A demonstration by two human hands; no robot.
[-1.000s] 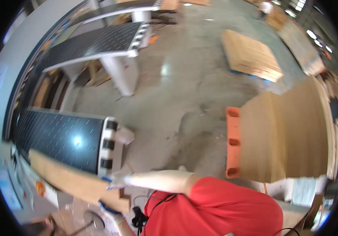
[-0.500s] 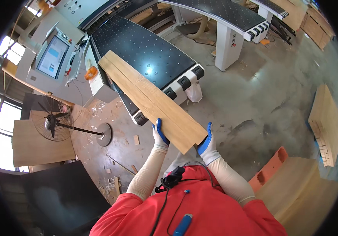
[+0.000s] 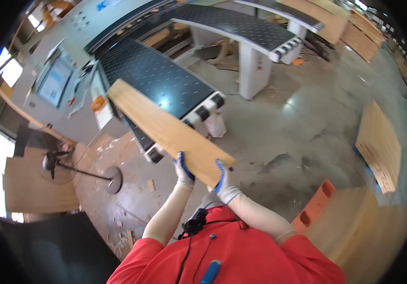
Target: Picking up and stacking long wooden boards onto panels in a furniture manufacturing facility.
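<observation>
A long, light-brown wooden board (image 3: 165, 130) slants away from me to the far left. Both of my gloved hands hold its near end. My left hand (image 3: 183, 171) is closed on the left edge, blue-coated fingers against the wood. At the right corner my right hand (image 3: 225, 182) grips the board, with its thumb up along the edge. The far part of the board lies over the corner of a black machine table (image 3: 151, 71) with a perforated top; I cannot tell whether it rests there or hovers. The board's underside is hidden.
Left of the table stand a control screen (image 3: 55, 83) and an orange tape roll (image 3: 98, 103). A pedestal fan (image 3: 113, 179) stands on the scrap-strewn floor. To the right are stacked panels (image 3: 378, 144), an orange-red slotted support (image 3: 313, 206) and large wooden sheets (image 3: 354, 227).
The view has turned right and blurred. My right hand has shifted round the near corner, closer to my left hand. The two strips seen side by side now show as one face.
</observation>
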